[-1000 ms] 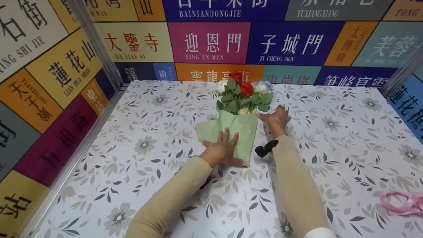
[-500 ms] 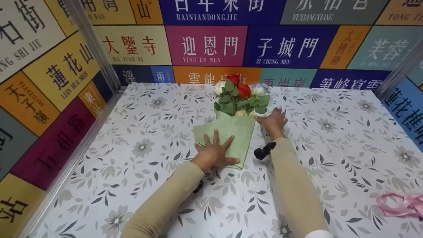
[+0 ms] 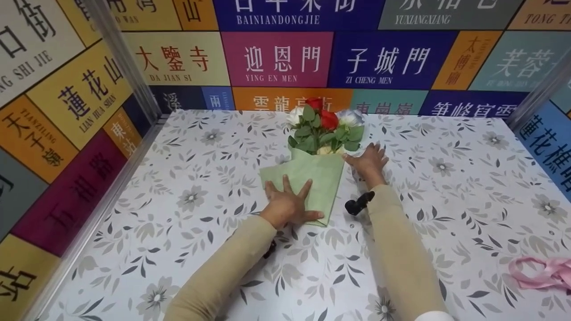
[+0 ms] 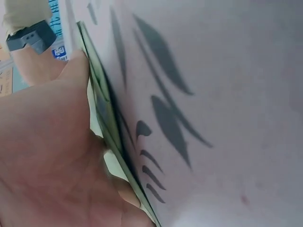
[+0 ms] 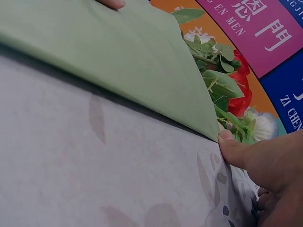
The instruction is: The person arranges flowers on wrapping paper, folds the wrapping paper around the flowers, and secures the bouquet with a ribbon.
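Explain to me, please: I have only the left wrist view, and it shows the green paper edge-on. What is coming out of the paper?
Observer: Flowers, at least two of them red, at the paper's far end.
Operator: And where is the right thumb?
Observer: The right hand has its thumb at the paper's corner, beside the flowers.
Operator: Is something else lying on the table?
Observer: Yes, a pink ribbon, on the table's right side.
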A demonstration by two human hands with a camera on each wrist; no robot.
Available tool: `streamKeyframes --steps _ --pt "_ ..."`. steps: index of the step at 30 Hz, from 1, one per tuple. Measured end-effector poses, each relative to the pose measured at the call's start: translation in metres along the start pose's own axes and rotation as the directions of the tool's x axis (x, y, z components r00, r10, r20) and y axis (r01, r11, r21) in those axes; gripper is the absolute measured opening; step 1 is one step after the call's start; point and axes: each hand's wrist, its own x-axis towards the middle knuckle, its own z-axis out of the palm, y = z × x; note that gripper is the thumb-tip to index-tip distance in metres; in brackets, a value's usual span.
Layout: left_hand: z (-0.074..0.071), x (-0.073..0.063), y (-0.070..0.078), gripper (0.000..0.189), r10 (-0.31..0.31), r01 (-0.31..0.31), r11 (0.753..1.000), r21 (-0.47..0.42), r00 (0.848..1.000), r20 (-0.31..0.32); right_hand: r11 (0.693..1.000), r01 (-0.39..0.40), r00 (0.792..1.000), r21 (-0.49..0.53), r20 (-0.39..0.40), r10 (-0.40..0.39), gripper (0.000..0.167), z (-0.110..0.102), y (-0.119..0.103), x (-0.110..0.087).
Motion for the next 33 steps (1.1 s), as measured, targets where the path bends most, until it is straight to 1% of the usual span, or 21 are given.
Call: streamKeyframes --steps 3,6,8,10,12,14,15,17,19,22,23,25,26,28,30,33 --pt "-0.003 0.000 -0.002 0.100 0.013 -0.013 1.000 0.001 1.000 -0.006 1.000 0.020 0.999 -0.011 0.041 -0.020 0.099 -0.004 0.002 0.001" --pt "-0.005 0.000 -0.002 0.098 -0.002 0.002 1.000 -0.024 1.000 -0.012 0.999 0.041 0.996 -0.004 0.079 -0.040 0.097 -0.009 0.004 0.002" --pt "-0.007 0.000 -0.001 0.097 -0.028 0.027 0.999 -0.045 0.999 -0.037 0.999 0.037 0.994 0.022 0.107 -0.039 0.096 -0.013 0.005 0.002" --pt "-0.010 0.001 0.002 0.098 -0.043 0.039 0.998 -0.051 0.995 -0.089 0.999 0.042 0.991 0.032 0.123 -0.046 0.095 -0.017 0.006 0.002" --pt "-0.013 0.002 0.005 0.100 -0.029 0.019 0.998 -0.065 0.988 -0.150 0.998 0.034 0.988 0.055 0.149 -0.042 0.095 -0.020 0.008 0.000" --pt "-0.015 0.003 0.008 0.101 0.011 -0.028 0.996 -0.082 0.980 -0.198 0.997 0.037 0.982 0.067 0.180 -0.049 0.094 -0.024 0.010 -0.002" --pt "-0.015 0.003 0.009 0.101 0.038 -0.059 0.994 -0.093 0.977 -0.211 0.997 0.047 0.979 0.062 0.196 -0.059 0.093 -0.026 0.012 -0.003" --pt "-0.014 0.004 0.011 0.101 0.087 -0.115 0.985 -0.128 0.974 -0.209 0.996 0.072 0.966 0.054 0.244 -0.083 0.090 -0.031 0.015 -0.007" --pt "-0.011 0.004 0.013 0.102 0.119 -0.149 0.978 -0.146 0.973 -0.197 0.994 0.098 0.952 0.046 0.286 -0.107 0.086 -0.039 0.019 -0.010" --pt "-0.005 0.005 0.015 0.106 0.141 -0.169 0.974 -0.151 0.973 -0.182 0.982 0.189 0.929 0.012 0.321 -0.182 0.075 -0.053 0.024 -0.019" --pt "-0.004 0.005 0.016 0.108 0.143 -0.171 0.972 -0.158 0.974 -0.179 0.979 0.204 0.924 0.002 0.331 -0.193 0.072 -0.059 0.025 -0.024" --pt "-0.002 0.006 0.016 0.109 0.145 -0.176 0.968 -0.176 0.973 -0.178 0.968 0.250 0.916 -0.032 0.332 -0.226 0.064 -0.068 0.027 -0.036" --pt "-0.002 0.006 0.015 0.109 0.144 -0.176 0.966 -0.189 0.974 -0.174 0.957 0.281 0.913 -0.068 0.328 -0.244 0.062 -0.073 0.028 -0.043" --pt "-0.002 0.007 0.013 0.109 0.143 -0.178 0.960 -0.217 0.976 -0.164 0.942 0.315 0.909 -0.116 0.321 -0.265 0.060 -0.084 0.033 -0.057" --pt "-0.002 0.007 0.011 0.108 0.143 -0.176 0.956 -0.235 0.978 -0.150 0.925 0.341 0.913 -0.166 0.292 -0.284 0.059 -0.095 0.042 -0.071" --pt "-0.001 0.009 0.008 0.105 0.146 -0.173 0.955 -0.239 0.981 -0.129 0.897 0.370 0.921 -0.242 0.223 -0.320 0.056 -0.113 0.061 -0.089"
